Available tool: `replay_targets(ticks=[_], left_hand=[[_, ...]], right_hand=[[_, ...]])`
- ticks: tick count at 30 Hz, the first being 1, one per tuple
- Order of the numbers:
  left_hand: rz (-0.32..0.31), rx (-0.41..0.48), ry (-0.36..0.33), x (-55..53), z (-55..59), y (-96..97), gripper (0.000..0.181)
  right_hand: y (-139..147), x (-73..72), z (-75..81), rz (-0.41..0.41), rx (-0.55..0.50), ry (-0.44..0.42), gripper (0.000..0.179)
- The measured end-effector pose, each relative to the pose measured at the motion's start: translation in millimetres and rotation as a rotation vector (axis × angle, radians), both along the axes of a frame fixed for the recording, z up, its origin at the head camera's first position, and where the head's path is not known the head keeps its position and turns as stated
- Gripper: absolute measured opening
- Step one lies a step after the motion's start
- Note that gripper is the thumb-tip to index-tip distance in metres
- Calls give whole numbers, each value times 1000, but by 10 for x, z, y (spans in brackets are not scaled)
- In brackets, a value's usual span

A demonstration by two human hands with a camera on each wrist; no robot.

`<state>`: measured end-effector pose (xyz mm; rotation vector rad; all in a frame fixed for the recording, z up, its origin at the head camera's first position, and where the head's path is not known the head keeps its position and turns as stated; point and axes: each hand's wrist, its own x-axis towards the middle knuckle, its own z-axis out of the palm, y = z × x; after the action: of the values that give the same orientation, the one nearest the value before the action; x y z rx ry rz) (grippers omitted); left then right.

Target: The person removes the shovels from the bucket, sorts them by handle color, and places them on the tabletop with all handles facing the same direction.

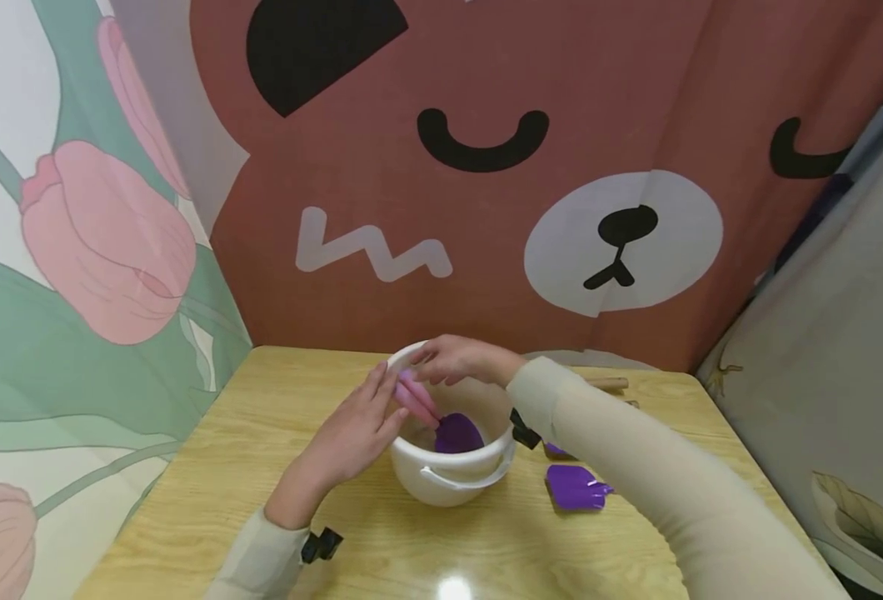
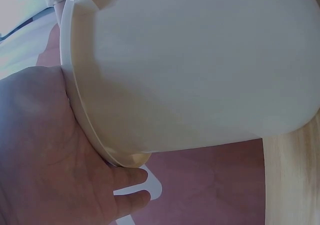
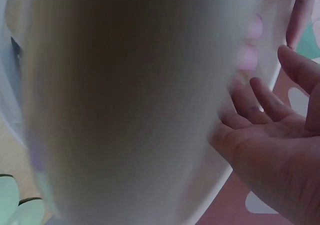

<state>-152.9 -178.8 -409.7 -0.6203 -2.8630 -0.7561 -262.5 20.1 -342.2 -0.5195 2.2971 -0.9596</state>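
A white bucket (image 1: 441, 487) stands on the table, its handle hanging at the front. Inside it a purple shovel head (image 1: 458, 434) lies low, and a pink piece (image 1: 416, 400) with a lilac tip leans against the left wall. My left hand (image 1: 353, 427) rests on the left rim with straight fingers; in the left wrist view the palm (image 2: 45, 140) lies against the bucket's edge. Over the far rim reaches my right hand (image 1: 460, 360), its fingers loosely bent. In the right wrist view these fingers (image 3: 270, 105) hold nothing visible, close to pink pieces (image 3: 247, 57).
To the right of the bucket lies a purple shovel head (image 1: 576, 488). Another purple piece (image 1: 557, 451) and a wooden stick (image 1: 608, 384) are partly hidden by the right sleeve. A curtain with a bear (image 1: 486, 208) hangs behind the wooden table (image 1: 261, 417).
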Motion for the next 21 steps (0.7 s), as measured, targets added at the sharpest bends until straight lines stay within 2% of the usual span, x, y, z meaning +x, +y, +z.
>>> replay_targets(ticks=[6, 14, 21], left_hand=[[7, 4, -26, -4, 10, 8, 72], [3, 8, -19, -13, 12, 1, 73], [5, 2, -31, -11, 1, -3, 71]], right_hand=[[-5, -45, 47, 35, 41, -19, 54], [-42, -84, 111, 67, 81, -44, 55], [-86, -127, 135, 66, 134, -57, 57]])
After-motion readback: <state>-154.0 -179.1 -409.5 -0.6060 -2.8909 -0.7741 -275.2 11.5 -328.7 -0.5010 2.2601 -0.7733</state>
